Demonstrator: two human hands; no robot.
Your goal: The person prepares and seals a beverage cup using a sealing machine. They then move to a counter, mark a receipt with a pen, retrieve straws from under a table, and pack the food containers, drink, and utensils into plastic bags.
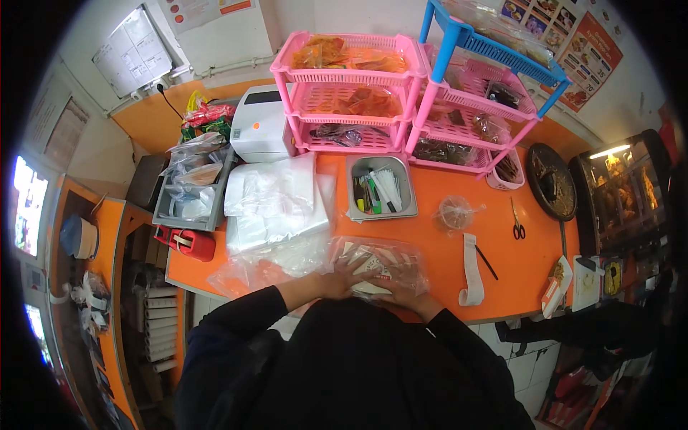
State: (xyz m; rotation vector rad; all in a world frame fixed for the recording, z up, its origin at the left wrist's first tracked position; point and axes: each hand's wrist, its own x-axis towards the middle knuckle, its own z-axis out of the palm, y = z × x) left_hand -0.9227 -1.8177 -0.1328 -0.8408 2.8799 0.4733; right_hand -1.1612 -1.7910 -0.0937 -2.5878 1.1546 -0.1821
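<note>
On the orange table's near edge lies a clear plastic bag (412,253) with pale printed paper pieces inside. My left hand (347,279) rests flat on the bag's left part, its fingers spread. Beside it, my right hand (403,288) presses on the bag's right part with fingers stretched out. Neither hand is closed round anything. Just left of my left hand, crumpled clear plastic (251,274) spreads below a stack of clear plastic bags (276,208).
Behind stand a metal tray of pens (355,213), a white printer (259,125) and pink racks (349,77). A tape dispenser (192,244) sits left. Rightward lie a paper strip (471,276), a black stick (486,263), scissors (516,221) and a tied clear bag (456,213).
</note>
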